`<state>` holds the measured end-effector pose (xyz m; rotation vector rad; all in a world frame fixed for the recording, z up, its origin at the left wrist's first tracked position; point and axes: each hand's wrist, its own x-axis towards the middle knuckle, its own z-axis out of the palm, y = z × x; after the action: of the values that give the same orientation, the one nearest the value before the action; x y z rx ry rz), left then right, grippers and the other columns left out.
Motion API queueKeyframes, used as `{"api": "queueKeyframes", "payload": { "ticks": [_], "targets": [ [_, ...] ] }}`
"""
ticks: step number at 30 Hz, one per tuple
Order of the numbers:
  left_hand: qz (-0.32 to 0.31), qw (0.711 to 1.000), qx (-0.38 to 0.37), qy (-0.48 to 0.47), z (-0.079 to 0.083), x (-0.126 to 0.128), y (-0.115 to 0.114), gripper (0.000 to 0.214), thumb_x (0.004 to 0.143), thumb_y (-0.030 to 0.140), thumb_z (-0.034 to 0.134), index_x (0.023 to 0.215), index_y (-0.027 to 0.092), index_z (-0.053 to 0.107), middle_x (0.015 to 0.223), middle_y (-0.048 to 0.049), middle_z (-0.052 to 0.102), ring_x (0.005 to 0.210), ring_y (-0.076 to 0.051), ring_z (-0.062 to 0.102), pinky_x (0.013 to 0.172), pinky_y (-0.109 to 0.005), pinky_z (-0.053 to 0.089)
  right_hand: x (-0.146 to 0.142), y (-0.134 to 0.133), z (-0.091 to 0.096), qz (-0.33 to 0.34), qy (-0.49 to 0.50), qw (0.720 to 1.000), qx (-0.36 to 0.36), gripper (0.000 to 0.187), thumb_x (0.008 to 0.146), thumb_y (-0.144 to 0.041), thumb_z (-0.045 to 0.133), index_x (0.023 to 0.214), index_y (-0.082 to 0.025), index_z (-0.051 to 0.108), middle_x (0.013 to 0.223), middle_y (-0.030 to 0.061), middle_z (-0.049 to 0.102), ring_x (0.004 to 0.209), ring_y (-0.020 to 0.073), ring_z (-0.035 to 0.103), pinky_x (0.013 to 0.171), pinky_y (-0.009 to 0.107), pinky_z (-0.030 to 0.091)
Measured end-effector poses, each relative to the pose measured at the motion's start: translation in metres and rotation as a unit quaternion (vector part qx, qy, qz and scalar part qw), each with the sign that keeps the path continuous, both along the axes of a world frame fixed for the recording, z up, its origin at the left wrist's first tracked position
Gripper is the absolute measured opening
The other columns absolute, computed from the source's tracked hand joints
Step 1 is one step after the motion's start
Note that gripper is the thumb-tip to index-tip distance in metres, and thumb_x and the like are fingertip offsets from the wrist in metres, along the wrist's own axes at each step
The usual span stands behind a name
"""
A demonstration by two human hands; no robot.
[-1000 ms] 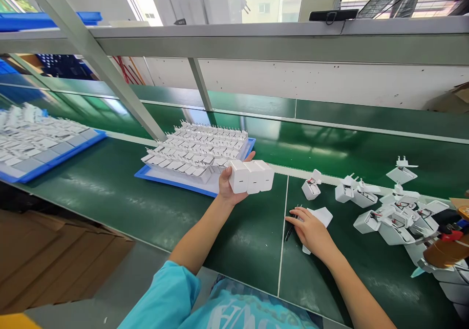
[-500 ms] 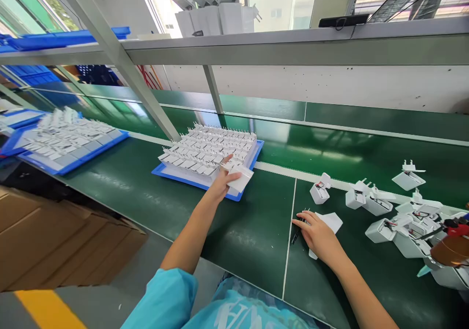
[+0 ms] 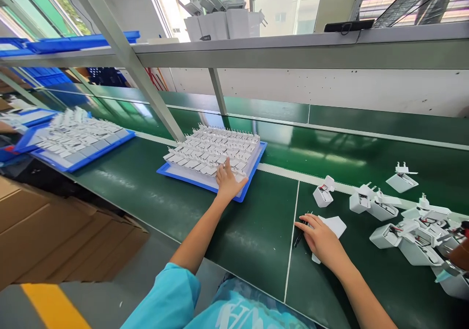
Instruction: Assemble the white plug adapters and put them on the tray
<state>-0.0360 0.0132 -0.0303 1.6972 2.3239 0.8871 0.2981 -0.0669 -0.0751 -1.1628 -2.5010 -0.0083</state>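
My left hand reaches over the front right corner of a stack of white plug pieces with upright metal pins. Its fingers are apart, and they touch or hover just above the pieces. The stack stands on a blue tray. My right hand is curled low over the green bench, its fingers around a slim black pen-like thing, mostly hidden. Under that hand lies a flat white plug piece, partly covered.
White boxy housings with plugs and wires lie heaped at right, beside another person's hand. A single housing lies nearer. Another loaded blue tray is at left. A slanted metal post rises behind; a cardboard box stands below.
The white plug piece in my left hand is no longer seen held; that hand has moved onto the stack and its fingers have spread. My right hand has hardly moved.
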Motion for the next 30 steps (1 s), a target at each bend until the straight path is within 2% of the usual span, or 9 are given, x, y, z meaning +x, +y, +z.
{"api": "queueKeyframes", "payload": {
  "ticks": [6,10,14,20,26,30],
  "targets": [
    [-0.008,0.993,0.055,0.103,-0.007,0.002,-0.008,0.096,0.077,0.039,0.068,0.154,0.013,0.017,0.155,-0.0264,0.022,0.144,-0.045,0.02,0.113,-0.062,0.019,0.002,0.002,-0.001,0.009,-0.015,1.0,0.018,0.04,0.088,-0.007,0.043,0.107,-0.023,0.074,0.111,0.0101,0.073,0.105,0.0272,0.069,0.085,0.043,0.063],
    [0.025,0.986,0.074,0.149,-0.013,0.002,-0.004,0.089,0.078,0.036,0.065,0.153,0.013,0.023,0.158,-0.0244,0.022,0.146,-0.043,0.019,0.114,-0.062,0.017,0.003,0.002,-0.003,0.011,-0.018,1.0,0.017,0.039,0.089,-0.01,0.042,0.108,-0.024,0.074,0.112,0.0096,0.072,0.105,0.0274,0.069,0.085,0.044,0.063],
    [0.041,0.985,0.079,0.15,-0.016,0.0,-0.002,0.089,0.078,0.035,0.064,0.154,0.014,0.024,0.159,-0.0223,0.023,0.147,-0.041,0.018,0.116,-0.061,0.014,0.003,0.002,-0.003,0.012,-0.022,0.999,0.019,0.039,0.09,-0.01,0.042,0.109,-0.022,0.073,0.114,0.0098,0.072,0.107,0.0278,0.069,0.085,0.044,0.063],
    [0.019,0.984,0.101,0.144,-0.02,-0.007,-0.006,0.092,0.078,0.043,0.064,0.154,0.011,0.024,0.159,-0.0236,0.021,0.148,-0.041,0.016,0.117,-0.063,0.008,0.002,0.001,-0.001,0.008,-0.022,1.0,0.011,0.039,0.09,-0.009,0.042,0.109,-0.023,0.073,0.114,0.0099,0.072,0.107,0.0279,0.068,0.083,0.043,0.064],
    [0.018,0.988,0.094,0.123,-0.021,-0.008,-0.001,0.095,0.073,0.033,0.066,0.154,0.012,0.023,0.159,-0.023,0.02,0.149,-0.041,0.013,0.117,-0.063,0.005,0.002,0.0,-0.001,0.007,-0.016,1.0,-0.002,0.041,0.088,-0.007,0.041,0.11,-0.022,0.072,0.114,0.0103,0.071,0.108,0.0284,0.068,0.084,0.044,0.063],
    [0.01,0.988,0.105,0.113,-0.025,-0.012,0.001,0.094,0.072,0.033,0.068,0.153,0.014,0.025,0.159,-0.0223,0.02,0.148,-0.042,0.013,0.117,-0.064,0.005,0.001,0.0,-0.002,0.005,-0.005,1.0,-0.017,0.041,0.087,-0.005,0.042,0.111,-0.022,0.071,0.115,0.0108,0.07,0.111,0.0281,0.066,0.088,0.046,0.062]
  ]
}}
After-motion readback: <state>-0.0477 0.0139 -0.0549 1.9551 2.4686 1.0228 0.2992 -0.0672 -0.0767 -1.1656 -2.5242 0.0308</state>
